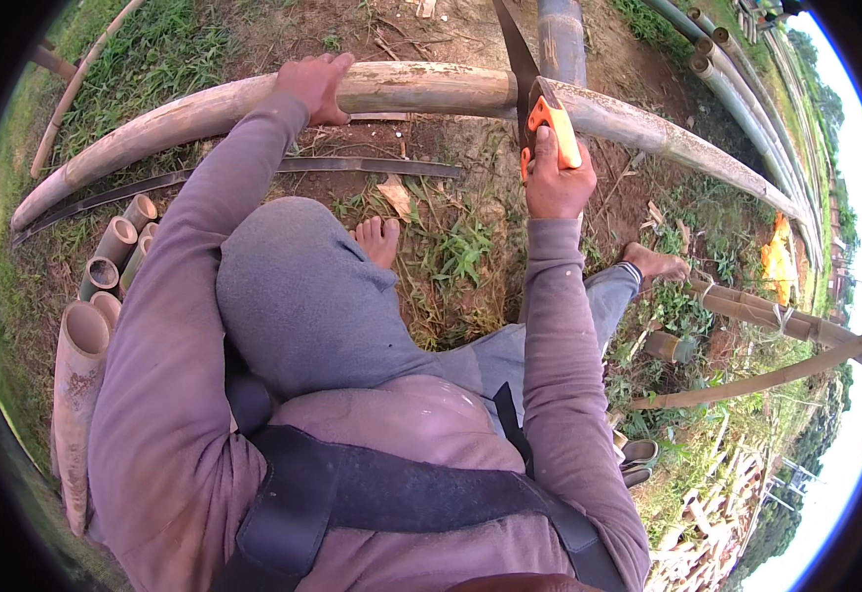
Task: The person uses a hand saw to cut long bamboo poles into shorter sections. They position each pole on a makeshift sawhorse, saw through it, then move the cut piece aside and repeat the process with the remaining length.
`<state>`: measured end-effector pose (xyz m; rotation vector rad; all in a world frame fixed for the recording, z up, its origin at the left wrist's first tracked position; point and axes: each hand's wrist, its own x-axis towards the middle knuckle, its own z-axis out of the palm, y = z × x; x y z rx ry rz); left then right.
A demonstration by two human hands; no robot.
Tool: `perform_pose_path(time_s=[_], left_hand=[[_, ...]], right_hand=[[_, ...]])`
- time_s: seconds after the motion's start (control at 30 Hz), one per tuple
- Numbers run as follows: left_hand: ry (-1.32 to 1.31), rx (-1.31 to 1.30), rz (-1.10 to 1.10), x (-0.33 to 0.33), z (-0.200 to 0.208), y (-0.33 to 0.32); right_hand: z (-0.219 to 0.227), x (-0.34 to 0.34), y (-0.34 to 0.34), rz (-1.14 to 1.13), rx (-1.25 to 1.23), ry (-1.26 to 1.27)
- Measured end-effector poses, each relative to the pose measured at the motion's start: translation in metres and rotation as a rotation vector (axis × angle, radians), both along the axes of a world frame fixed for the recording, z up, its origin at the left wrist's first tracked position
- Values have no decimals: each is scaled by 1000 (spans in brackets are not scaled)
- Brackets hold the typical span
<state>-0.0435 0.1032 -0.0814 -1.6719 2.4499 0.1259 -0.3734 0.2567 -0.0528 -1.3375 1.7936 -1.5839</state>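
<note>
Bamboo pole (421, 89) spans the upper frame, long axis left to right; left hand (314, 87) clamps it, right hand (556, 178) grips the orange-handled saw (534, 99), blade pointing up across the pole

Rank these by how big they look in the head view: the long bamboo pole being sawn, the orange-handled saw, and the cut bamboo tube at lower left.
1. bamboo pole
2. cut bamboo tube, though it lies nearer the camera
3. saw
</note>
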Motion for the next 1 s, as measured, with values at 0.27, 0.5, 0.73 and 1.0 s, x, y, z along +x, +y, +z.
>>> perform_pose_path(time_s=[0.27,0.5,0.73,1.0], left_hand=[[8,1,2,11,0,0],[6,-34,-12,1,-1,2],[31,-61,-2,20,-16,3],[46,-99,-45,8,-20,-3]], right_hand=[[-6,16,250,-80,93,5],[6,5,11,57,4,-197],[-5,11,160,-27,65,-27],[-30,-10,98,-36,-14,163]])
